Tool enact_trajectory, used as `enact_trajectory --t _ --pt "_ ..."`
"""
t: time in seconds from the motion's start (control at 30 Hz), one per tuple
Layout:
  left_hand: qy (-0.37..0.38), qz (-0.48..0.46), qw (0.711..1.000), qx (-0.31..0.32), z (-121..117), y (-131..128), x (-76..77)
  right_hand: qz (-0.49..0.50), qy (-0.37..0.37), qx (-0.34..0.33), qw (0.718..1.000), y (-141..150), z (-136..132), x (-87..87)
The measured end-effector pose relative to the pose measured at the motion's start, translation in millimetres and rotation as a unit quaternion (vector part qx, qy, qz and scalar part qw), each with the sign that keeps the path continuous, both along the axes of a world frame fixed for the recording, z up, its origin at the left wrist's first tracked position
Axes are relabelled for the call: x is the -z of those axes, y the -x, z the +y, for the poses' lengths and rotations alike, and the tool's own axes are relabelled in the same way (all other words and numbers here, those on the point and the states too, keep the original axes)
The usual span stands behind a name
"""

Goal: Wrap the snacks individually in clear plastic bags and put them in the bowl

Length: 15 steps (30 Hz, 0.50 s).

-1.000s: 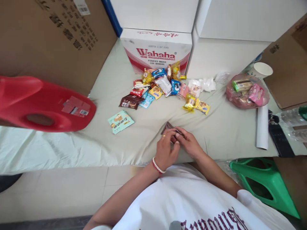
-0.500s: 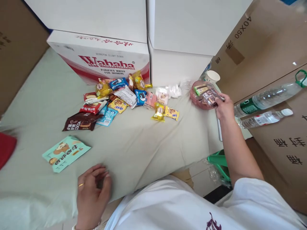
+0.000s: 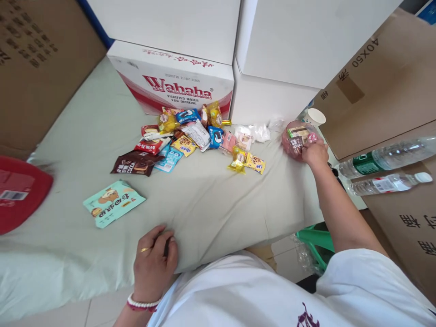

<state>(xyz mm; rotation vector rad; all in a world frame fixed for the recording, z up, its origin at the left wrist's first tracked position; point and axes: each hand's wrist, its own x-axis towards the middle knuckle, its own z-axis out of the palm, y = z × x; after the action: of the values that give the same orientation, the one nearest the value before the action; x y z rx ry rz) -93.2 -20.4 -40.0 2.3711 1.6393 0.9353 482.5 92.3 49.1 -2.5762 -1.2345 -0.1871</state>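
The biggest change was at the right hand (image 3: 315,152): half a second earlier it was holding the brown cocoa packet (image 3: 295,144) over the pink bowl (image 3: 285,141), and now it was lower, at the bowl's four-o'clock edge. The bowl was between two and three o'clock from the middle of our view, and the packet was inside its rim, next to the fingers. For the work, we judged, this meant the packet had reached the bowl. The fingertips were hidden, so we could not tell whether they were pinching it. The left hand (image 3: 156,256) rested at seven o'clock on the covered surface (image 3: 218,200), loosely curled, with nothing that we could see inside.

Around, we noticed the white Wahaha box (image 3: 170,81) at eleven o'clock, the red container (image 3: 30,181) at nine, and a large bottle (image 3: 374,160) at three, near the right forearm. The snack heap (image 3: 184,143) lay before the box. A paper cup (image 3: 315,117) stood just behind the bowl, at its one-o'clock side, leaving little room there.
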Motion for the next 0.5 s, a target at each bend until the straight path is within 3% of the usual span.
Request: enact_trajectory --t 0.07,0.2,0.27,0.37,0.5 --pt "-0.009 -0.004 1.0 0.002 -1 -1 1.2 -0.018 -0.029 -0.019 0.999 19 3 -11.7" --pt "-0.015 -0.016 1.0 0.004 -3 -1 3.9 0.011 -0.089 -0.145 0.985 59 36 -23.8" --pt "-0.016 -0.019 1.0 0.005 -3 -1 4.3 0.06 -0.075 -0.187 0.978 77 65 -17.0" --pt "-0.018 -0.022 1.0 0.006 -3 -2 3.6 0.12 -0.034 -0.17 0.977 99 106 4.8" --pt "-0.006 -0.031 0.999 0.0 -4 -2 2.1 0.186 0.012 -0.147 0.971 118 130 31.0"
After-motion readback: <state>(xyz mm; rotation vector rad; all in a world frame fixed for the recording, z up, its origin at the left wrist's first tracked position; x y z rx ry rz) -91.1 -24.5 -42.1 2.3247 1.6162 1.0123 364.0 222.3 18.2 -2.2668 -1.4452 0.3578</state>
